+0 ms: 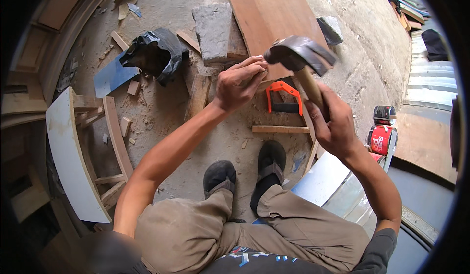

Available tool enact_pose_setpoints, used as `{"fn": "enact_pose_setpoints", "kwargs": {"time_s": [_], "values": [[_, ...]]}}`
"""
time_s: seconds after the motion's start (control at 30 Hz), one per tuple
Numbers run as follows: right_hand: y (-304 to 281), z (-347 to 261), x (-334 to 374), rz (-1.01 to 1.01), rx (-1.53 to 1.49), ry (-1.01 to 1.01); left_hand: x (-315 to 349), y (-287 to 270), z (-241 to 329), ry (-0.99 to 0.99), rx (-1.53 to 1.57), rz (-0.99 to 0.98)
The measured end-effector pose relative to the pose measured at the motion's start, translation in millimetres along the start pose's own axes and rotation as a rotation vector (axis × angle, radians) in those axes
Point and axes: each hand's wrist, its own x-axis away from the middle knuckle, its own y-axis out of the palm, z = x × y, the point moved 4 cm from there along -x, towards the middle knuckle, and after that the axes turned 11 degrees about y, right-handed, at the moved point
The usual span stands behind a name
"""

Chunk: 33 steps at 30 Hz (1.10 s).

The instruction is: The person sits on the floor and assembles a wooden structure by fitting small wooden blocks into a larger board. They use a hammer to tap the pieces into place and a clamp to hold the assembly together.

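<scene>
My right hand (335, 122) is wrapped round the wooden handle of a claw hammer (304, 54). The hammer's striking face is close by the fingertips of my left hand (239, 84), and its claw points right. My left fingers are pinched together at the near edge of a brown wooden board (274, 10); whatever sits between them is too small to make out. Just below them, an orange-framed tool handle with a black grip (285, 98) stands near the board's end.
A grey concrete block (212, 32) lies left of the board, a grey stone (330, 30) right. Further left are a black plastic bag (155, 54) and a white-faced wooden frame (73, 161). Red and black cans (383, 138) stand at right. Wood offcuts litter the floor around my feet.
</scene>
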Motion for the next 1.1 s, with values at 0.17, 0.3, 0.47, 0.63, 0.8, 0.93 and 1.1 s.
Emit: {"fn": "enact_pose_setpoints", "kwargs": {"time_s": [0.17, 0.3, 0.47, 0.63, 0.8, 0.93, 1.1], "values": [[2.9, -2.0, 5.8, 0.066, 0.015, -0.024, 1.0, 0.8, -1.0, -0.034, 0.013, -0.011], [6.3, -2.3, 1.7, -0.036, 0.000, 0.019, 3.8, -1.2, -2.1, -0.044, -0.038, -0.029], [4.4, -0.3, 6.2, 0.056, -0.045, 0.032, 3.6, 0.6, -5.0, -0.018, 0.020, -0.013], [17.1, 3.9, 7.1, -0.031, -0.047, 0.014, 5.4, -1.3, -5.7, -0.037, 0.016, -0.014], [7.1, 2.6, 12.4, 0.003, -0.092, 0.102, 1.6, -0.4, -5.2, -0.043, 0.085, -0.026], [17.3, 6.3, 17.8, 0.034, -0.077, 0.060, 2.4, 0.5, -4.8, -0.050, 0.055, -0.024], [1.9, -12.5, 6.7, -0.072, -0.049, 0.072, 1.7, -3.8, -1.3, -0.043, 0.014, -0.036]]}}
